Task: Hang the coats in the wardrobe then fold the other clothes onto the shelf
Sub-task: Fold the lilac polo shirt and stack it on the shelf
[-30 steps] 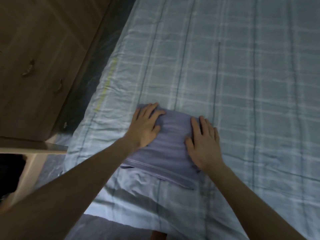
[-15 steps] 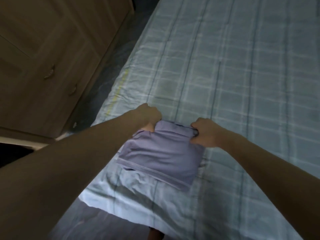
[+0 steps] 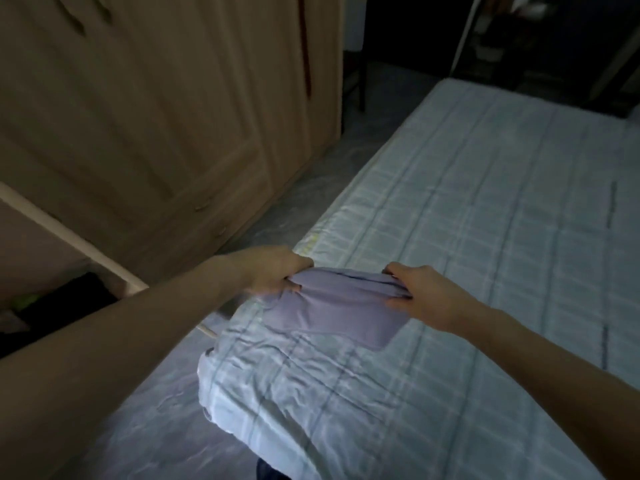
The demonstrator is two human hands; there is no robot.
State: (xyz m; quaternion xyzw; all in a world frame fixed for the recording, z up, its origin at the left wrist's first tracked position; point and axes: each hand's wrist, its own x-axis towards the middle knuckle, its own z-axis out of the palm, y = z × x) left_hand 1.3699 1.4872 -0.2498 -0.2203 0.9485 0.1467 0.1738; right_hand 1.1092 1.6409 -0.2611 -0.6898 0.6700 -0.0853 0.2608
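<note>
Folded purple garment (image 3: 332, 306) gripped at its far corners by left hand (image 3: 273, 271) and right hand (image 3: 420, 294), lifting off the bed (image 3: 485, 237). Next: carrying left to the wardrobe (image 3: 156, 116) shelf, kept flat.

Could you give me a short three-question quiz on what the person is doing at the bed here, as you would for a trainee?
1. True or false: only one hand has a grip on the folded lilac cloth garment.
2. On which piece of furniture does the garment partly lie? A: the pale blue checked bed. B: a chair. C: a desk.
3. Fill in: the tall brown wooden wardrobe stands on the person's ___ side.

Key
1. False: the left hand and the right hand each grip an end of it.
2. A.
3. Left.
</note>
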